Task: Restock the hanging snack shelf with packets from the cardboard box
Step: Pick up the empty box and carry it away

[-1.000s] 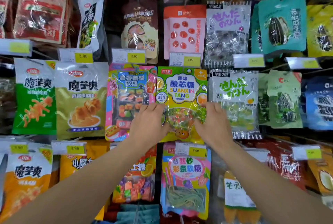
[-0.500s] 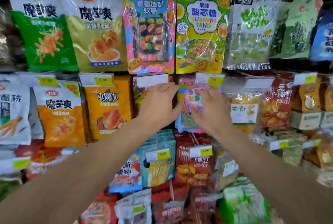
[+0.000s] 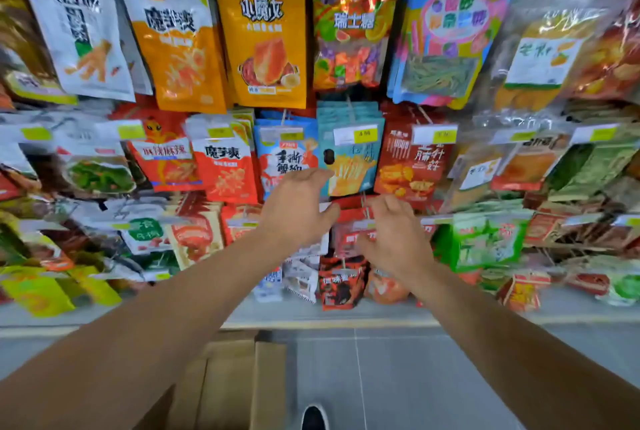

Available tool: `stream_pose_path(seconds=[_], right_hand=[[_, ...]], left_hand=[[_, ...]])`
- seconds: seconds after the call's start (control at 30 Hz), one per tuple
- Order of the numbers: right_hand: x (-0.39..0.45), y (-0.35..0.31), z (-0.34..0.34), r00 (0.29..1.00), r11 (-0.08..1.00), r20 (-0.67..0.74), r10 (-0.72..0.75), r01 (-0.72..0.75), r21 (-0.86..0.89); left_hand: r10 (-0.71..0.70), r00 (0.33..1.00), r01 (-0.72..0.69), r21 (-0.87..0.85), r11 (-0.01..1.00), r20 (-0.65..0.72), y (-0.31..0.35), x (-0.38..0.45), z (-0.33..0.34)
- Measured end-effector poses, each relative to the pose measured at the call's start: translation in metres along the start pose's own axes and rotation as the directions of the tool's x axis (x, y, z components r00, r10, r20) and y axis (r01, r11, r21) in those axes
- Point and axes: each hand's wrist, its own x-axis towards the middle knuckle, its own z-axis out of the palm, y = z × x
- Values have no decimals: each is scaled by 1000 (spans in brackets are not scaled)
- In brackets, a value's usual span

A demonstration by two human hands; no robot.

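We reach both bare arms forward toward the hanging snack shelf [image 3: 346,320]. Our left hand [image 3: 298,208] is palm-down, fingers [image 3: 320,175] loosely spread and slightly curled, holding nothing; the fingertips overlap the lower edge of a teal rectangular plastic packet [image 3: 351,156] hanging just above them. Our right hand [image 3: 393,239] sits a little lower and just right of the left, fingers [image 3: 381,202] relaxed and apart, also holding nothing, in front of a red foil packet [image 3: 349,239] that shows in the narrow gap between the two hands. Whether either hand touches a packet we cannot tell; the view is blurred.

Below the fingers the shelf's pale front edge runs across, with open grey tiled floor [image 3: 398,377] beneath. One brown cardboard box [image 3: 235,381] stands on the floor below our left forearm, flaps up. Beside it is one dark shoe tip [image 3: 313,417].
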Motion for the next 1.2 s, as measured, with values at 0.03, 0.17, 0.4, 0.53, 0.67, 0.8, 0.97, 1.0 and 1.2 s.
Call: stream_pose_path(seconds=[0.03, 0.17, 0.4, 0.53, 0.67, 0.8, 0.97, 1.0, 1.2], right_hand=[[-9, -3, 9, 999, 1000, 29, 19, -19, 12], [-56, -25, 72, 978, 995, 199, 68, -81, 57], [-122, -77, 179, 895, 982, 434, 105, -162, 97], [-158, -110, 251, 815, 973, 557, 163, -227, 48], [-198, -149, 326, 719, 945, 658, 225, -325, 32], [-226, -174, 397, 674, 908, 682, 282, -417, 37], [-252, -176, 495, 599, 878, 732, 325, -478, 1], [-256, -173, 514, 584, 870, 740, 334, -492, -5], [-268, -150, 633, 535, 841, 772, 344, -540, -1]], left_hand=[[-21, 999, 21, -10, 1000, 27, -4, -12, 6], [-113, 984, 120, -48, 992, 136, -33, -82, 35], [-356, 873, 387, -28, 922, 333, -107, -192, 81], [-463, 770, 503, 30, 864, 438, -161, -256, 117], [-520, 627, 627, 20, 778, 580, -218, -330, 152], [-574, 526, 721, 28, 692, 627, -271, -387, 191], [-636, 396, 823, 52, 566, 663, -327, -453, 259], [-641, 370, 842, 49, 537, 672, -337, -463, 274], [-668, 242, 915, 64, 398, 704, -399, -512, 377]])
